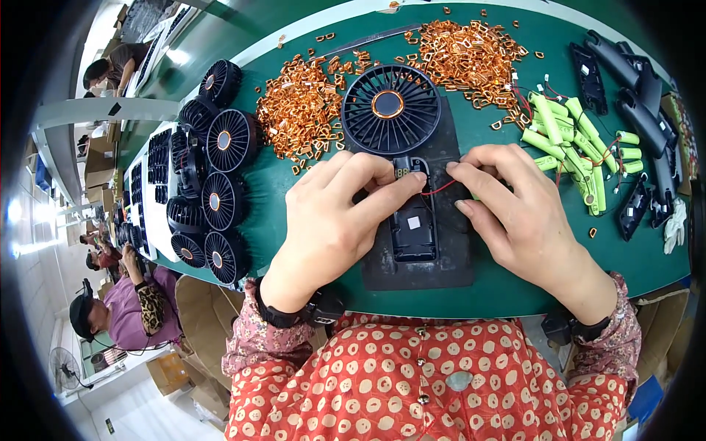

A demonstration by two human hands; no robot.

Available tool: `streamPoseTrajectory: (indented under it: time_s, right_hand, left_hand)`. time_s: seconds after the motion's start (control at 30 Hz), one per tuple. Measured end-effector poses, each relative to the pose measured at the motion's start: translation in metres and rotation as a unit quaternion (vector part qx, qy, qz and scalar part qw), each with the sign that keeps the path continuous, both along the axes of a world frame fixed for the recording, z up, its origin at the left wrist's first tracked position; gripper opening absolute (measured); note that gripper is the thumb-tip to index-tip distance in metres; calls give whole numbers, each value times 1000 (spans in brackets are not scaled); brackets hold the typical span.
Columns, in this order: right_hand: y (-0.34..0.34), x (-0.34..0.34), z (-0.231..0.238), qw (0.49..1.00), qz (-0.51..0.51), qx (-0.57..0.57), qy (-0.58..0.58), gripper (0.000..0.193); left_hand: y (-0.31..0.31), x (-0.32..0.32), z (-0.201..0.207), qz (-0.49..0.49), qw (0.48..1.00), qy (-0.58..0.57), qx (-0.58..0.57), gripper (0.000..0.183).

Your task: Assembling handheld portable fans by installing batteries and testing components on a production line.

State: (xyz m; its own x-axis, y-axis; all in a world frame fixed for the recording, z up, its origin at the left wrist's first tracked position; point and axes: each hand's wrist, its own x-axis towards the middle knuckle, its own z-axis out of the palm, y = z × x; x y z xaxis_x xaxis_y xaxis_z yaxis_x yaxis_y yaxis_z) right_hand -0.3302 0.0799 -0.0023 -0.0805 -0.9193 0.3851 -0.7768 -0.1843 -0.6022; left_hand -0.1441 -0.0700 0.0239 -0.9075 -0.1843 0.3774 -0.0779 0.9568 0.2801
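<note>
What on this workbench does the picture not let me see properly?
All in the head view:
- Black casing: upper left part hidden by the left hand.
- Red wire: its right end is lost at the fingertips of the right hand.
- Green cylinders: overlapping, so some are partly hidden.
- Orange pieces: too small and heaped to count.

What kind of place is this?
Probably a factory or workshop: many black fans stand at the left, loose orange pieces lie in heaps, and green cells with wires are piled at the right.
</note>
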Motion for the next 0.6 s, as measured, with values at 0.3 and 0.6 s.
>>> streamPoseTrajectory:
  time_s: [0.3, 0.6]
  right_hand:
    - [7, 10, 6, 998, -49, 22, -31, 44]
    - [8, 16, 11, 993, -105, 52, 16, 35]
  left_hand:
    - [16, 12, -1, 35, 997, -16, -62, 40]
    - [25, 28, -21, 47, 995, 72, -50, 39]
